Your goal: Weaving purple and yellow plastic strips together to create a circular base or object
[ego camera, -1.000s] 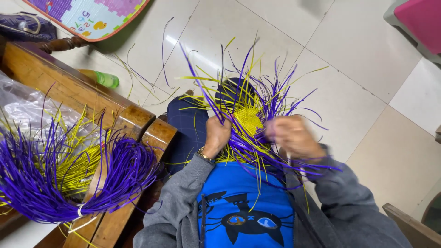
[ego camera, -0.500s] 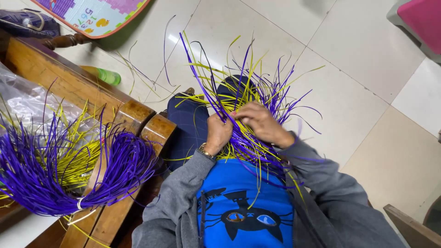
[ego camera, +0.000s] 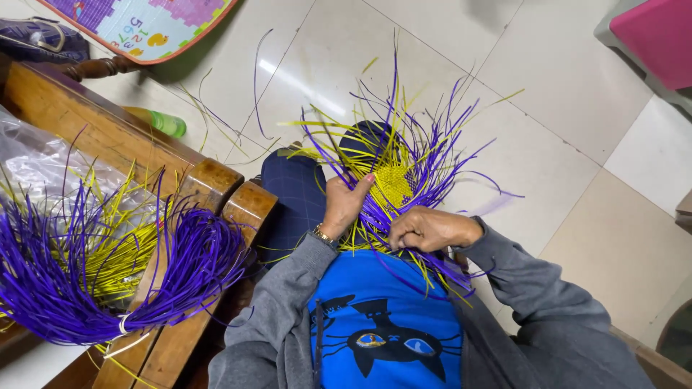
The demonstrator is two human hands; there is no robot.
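On lap: weave (ego camera: 393, 184), strands fanning outward; left hand (ego camera: 344, 205) pinches its near edge, right hand (ego camera: 429, 229) fisted on strands beside.

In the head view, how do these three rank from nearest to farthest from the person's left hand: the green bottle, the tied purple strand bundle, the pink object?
Measured from the left hand:
1. Green bottle, on the floor to the hand's left, beyond the wooden bench.
2. Tied purple strand bundle, lying on the bench at lower left, a little farther.
3. Pink object, in the top right corner, clearly farthest.
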